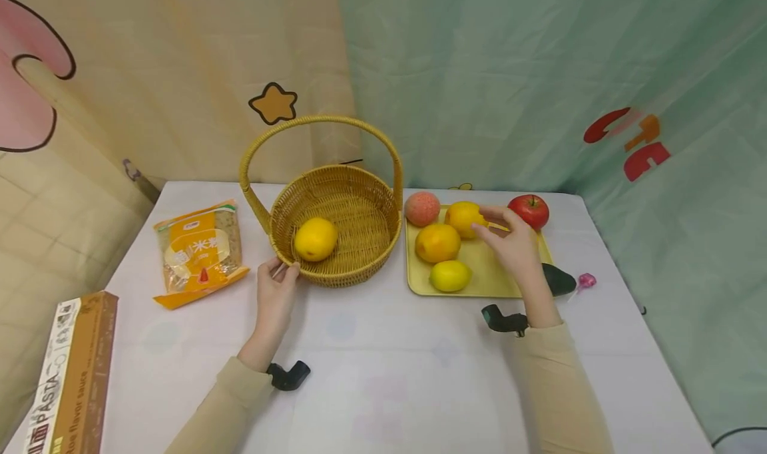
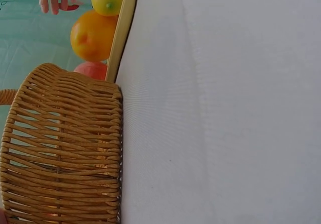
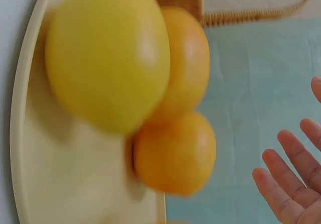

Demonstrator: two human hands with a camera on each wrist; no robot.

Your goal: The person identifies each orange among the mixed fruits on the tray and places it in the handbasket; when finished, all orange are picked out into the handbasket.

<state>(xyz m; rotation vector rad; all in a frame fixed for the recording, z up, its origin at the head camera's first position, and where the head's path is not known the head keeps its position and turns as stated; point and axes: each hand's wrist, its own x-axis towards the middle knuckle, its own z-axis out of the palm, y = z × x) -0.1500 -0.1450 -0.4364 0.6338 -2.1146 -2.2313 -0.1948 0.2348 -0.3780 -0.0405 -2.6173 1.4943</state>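
My left hand [image 1: 277, 297] grips the front left rim of a round wicker basket [image 1: 365, 267] with a tall arched handle. One round yellow-orange fruit [image 1: 315, 239] lies inside it. To the right, my right hand [image 1: 514, 241] is over a pale yellow tray [image 1: 488, 274], fingers spread and nothing in them. Its fingertips overlap the rear orange-yellow fruit [image 1: 463, 218] in the head view, while the right wrist view shows the fingers [image 3: 286, 176] apart from the fruit. Another orange-yellow fruit [image 1: 438, 243] and a lemon [image 1: 451, 276] also lie on the tray.
A pink peach-like fruit [image 1: 422, 208] and a red apple [image 1: 528, 212] sit at the tray's back corners. A dark green avocado-like item [image 1: 558, 279] and a pink lollipop [image 1: 586, 280] lie right. At left are an orange food bag [image 1: 200, 251] and a pasta box [image 1: 80, 374].
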